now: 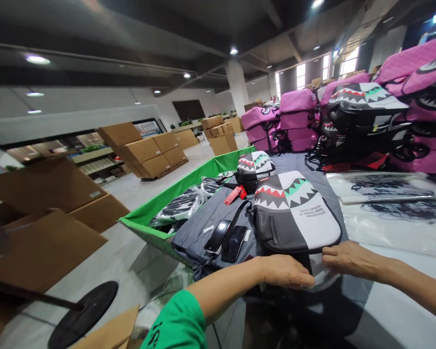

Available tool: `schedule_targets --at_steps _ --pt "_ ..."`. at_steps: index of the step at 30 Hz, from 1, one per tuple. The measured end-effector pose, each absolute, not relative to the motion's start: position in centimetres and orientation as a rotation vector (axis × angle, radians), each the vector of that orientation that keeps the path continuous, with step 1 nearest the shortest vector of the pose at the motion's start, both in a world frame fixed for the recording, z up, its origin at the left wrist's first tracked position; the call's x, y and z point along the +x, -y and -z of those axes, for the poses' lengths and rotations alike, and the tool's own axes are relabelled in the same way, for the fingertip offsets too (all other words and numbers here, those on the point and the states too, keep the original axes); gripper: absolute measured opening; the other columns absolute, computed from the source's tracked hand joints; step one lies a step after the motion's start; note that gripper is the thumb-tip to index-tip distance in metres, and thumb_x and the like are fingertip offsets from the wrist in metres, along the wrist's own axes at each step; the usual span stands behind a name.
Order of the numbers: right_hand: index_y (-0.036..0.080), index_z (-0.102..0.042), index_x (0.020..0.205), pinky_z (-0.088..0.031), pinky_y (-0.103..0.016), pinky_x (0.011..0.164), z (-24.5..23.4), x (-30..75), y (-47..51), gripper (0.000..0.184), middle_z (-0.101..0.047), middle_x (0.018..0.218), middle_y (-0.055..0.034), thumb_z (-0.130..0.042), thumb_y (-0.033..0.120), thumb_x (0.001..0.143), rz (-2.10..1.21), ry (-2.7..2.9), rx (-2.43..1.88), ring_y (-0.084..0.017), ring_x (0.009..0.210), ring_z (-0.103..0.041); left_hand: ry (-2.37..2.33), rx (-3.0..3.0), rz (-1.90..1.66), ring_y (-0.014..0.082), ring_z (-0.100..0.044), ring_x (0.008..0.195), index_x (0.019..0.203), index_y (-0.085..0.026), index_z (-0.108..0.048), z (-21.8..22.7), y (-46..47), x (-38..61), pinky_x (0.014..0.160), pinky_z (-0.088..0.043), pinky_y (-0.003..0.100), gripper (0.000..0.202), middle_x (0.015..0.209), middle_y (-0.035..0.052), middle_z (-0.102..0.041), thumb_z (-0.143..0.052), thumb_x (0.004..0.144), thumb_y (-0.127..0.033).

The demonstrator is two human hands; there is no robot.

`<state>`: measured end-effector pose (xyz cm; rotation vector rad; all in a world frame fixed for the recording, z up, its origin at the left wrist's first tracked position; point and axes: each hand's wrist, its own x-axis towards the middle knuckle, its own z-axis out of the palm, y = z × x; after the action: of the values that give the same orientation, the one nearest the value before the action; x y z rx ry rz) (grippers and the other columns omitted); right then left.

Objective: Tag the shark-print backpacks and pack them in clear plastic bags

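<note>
A black, grey and white backpack (298,213) with a red and green shark-tooth print lies flat on grey cloth in front of me. At its near end, my left hand (287,271) is closed with the fingers together, and its underside is hidden. My right hand (343,259) pinches the near right edge of the same backpack. Some clear plastic (325,280) shows between and below my hands; whether the fingers hold it too, I cannot tell. Two phones (225,240) rest to the left of the backpack, beside a black strap.
A smaller shark-print bag (255,165) with a red tag (234,195) lies behind. Pink bags (298,114) and more shark-print backpacks (366,109) are stacked at the right. Clear plastic bags (388,232) cover the right side. A green-edged bin (140,218) stands left, cardboard boxes (148,150) beyond.
</note>
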<state>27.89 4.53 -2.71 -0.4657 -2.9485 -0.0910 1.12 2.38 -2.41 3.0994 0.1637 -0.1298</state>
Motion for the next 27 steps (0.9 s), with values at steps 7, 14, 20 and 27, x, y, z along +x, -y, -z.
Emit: schedule_targets --at_steps 7,14,20,27 --pt "0.021 -0.054 0.076 -0.019 -0.031 0.049 2.5 28.0 -4.3 0.02 -0.054 0.075 0.006 -0.059 0.003 0.083 0.082 2.976 -0.472 -0.011 0.056 -0.046 -0.184 3.39 -0.016 0.0133 -0.056 0.061 0.097 -0.017 -0.063 3.7 -1.7 0.9 0.061 -0.042 0.028 0.008 0.065 -0.0034 -0.061 -0.055 0.096 -0.019" --pt "0.021 -0.054 0.077 -0.018 -0.034 0.049 1.7 27.4 -4.4 0.022 -0.053 0.073 0.0049 -0.054 0.0 0.086 0.286 2.989 -0.349 -0.011 0.051 -0.04 -0.261 3.351 -0.251 0.011 -0.055 0.072 0.097 -0.02 -0.062 4.7 -1.5 -0.2 0.067 -0.042 0.025 0.014 0.076 -0.0032 -0.062 -0.05 0.102 -0.023" --pt "0.022 -0.051 0.082 -0.021 -0.033 0.049 1.0 27.1 -3.8 0.027 -0.054 0.076 0.0039 -0.051 -0.005 0.086 0.462 2.959 -0.239 -0.013 0.055 -0.045 -0.217 3.368 -0.282 0.0096 -0.047 0.059 0.089 -0.02 -0.06 4.9 -1.1 -0.7 0.053 -0.032 0.026 0.022 0.067 -0.0056 -0.052 -0.05 0.104 -0.033" --pt "0.021 -0.053 0.088 -0.024 -0.035 0.05 2.6 27.9 -2.1 0.024 -0.055 0.077 0.0021 -0.044 -0.002 0.091 0.702 2.82 -0.237 -0.015 0.057 -0.047 -0.193 3.486 -0.791 0.0094 -0.045 0.054 0.08 -0.016 -0.061 6.1 1.6 -1.0 0.05 -0.032 0.027 0.014 0.059 -0.0047 -0.047 -0.058 0.094 -0.016"
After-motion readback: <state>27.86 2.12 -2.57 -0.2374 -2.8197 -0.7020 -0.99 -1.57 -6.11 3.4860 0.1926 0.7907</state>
